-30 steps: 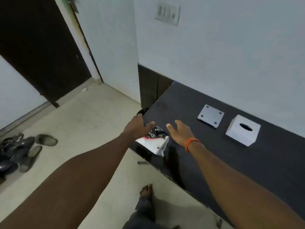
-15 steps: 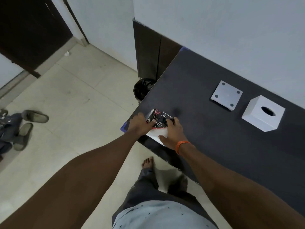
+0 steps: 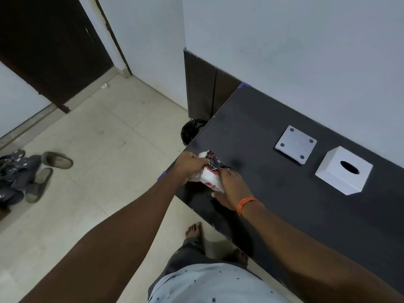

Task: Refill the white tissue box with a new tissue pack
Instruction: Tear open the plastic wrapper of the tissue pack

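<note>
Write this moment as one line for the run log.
left hand: grips tissue pack | right hand: grips it | tissue box: untouched on table

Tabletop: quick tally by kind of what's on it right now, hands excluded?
Tissue pack: 1, held in both hands at the table's near corner
White tissue box: 1, slot on top
White square plate: 1, four dark dots at its corners, beside the box
Total: 3
</note>
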